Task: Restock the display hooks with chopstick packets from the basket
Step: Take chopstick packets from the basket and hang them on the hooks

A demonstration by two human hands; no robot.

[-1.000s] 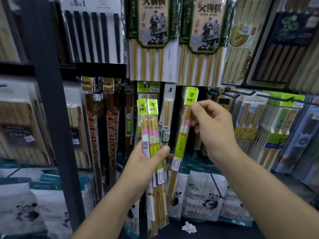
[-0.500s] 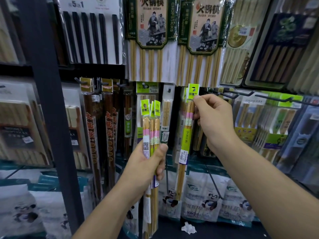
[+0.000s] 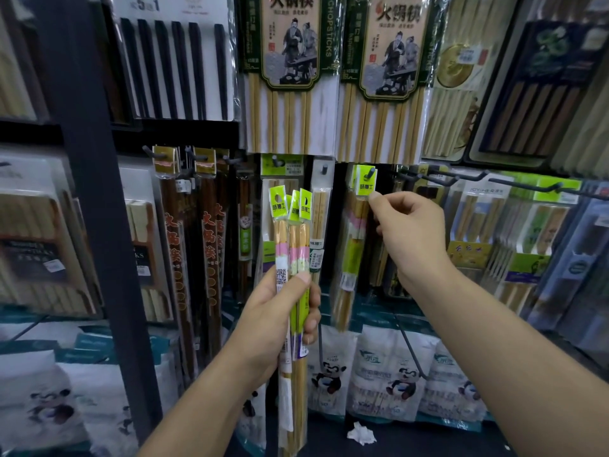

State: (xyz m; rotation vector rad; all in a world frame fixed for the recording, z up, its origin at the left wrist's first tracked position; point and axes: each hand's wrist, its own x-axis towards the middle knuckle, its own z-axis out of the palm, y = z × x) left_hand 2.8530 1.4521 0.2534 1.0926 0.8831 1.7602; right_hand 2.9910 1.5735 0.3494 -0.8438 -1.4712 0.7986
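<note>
My left hand grips a bunch of chopstick packets with lime-green header tags, held upright in front of the display. A single packet of the same kind hangs with its green tag threaded on a display hook. My right hand pinches that packet's top edge just below the tag, fingers curled. The basket is out of view.
Large packs of bamboo chopsticks hang above. Dark brown chopstick packets hang at the left beside a black upright post. Bare black hooks stick out at the right. Panda-printed bags line the shelf below; a crumpled paper scrap lies there.
My right hand raised the single packet up and to the right, and its tag now sits on the hook. My left hand lifted the bunch slightly.
</note>
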